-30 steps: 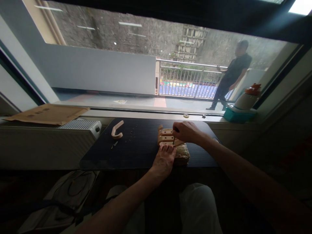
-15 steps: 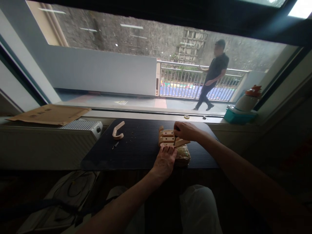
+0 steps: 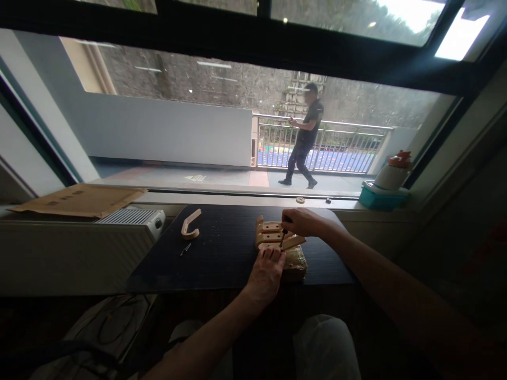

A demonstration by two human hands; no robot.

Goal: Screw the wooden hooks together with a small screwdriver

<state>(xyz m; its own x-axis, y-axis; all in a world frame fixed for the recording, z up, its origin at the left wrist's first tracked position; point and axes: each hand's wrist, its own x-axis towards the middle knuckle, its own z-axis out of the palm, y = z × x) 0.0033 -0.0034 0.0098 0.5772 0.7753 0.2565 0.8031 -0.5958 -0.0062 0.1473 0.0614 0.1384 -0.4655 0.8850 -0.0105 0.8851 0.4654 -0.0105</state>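
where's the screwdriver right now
In the head view it is right of centre: the screwdriver is in the right hand, pointing down at the wooden pieces, just beyond the left hand's fingers.

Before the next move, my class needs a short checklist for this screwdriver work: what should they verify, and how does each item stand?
1. Right grip closed around the screwdriver: ok.
2. Left grip on the near side of the row of wooden pieces: ok.
3. Screwdriver tip properly seated: cannot tell; too small to read.
4. Loose wooden hook lying apart from both hands: ok.
5. Small metal pieces apart from both hands: ok.
6. Dark table free of specks: not ok; some lie beyond the metal pieces.
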